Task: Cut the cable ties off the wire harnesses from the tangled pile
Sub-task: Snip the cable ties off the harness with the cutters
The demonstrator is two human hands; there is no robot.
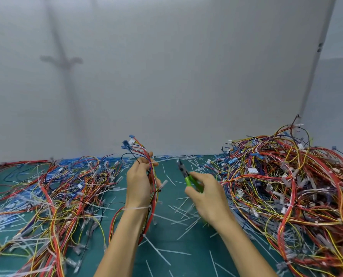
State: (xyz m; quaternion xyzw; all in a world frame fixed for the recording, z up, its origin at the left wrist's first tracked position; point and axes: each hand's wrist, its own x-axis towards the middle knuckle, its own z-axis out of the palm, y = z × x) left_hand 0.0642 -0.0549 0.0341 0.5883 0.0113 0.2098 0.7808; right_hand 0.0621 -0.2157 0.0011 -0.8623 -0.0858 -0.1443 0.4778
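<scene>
Above the mat (172,256), left hand (138,182) upright around harness (152,188).

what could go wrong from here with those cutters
1. The cutters in the right hand could nick a wire, since the white tie sits tight on the harness gripped by the left hand.
2. That hand's fingers lie right beside the tie, so the blades might catch them.

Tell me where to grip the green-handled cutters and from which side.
Grip the green handles of the cutters, coming from the near right as the right hand does. The dark cutting head points away and left, toward the harness in the left hand, so the handles face you.
</scene>
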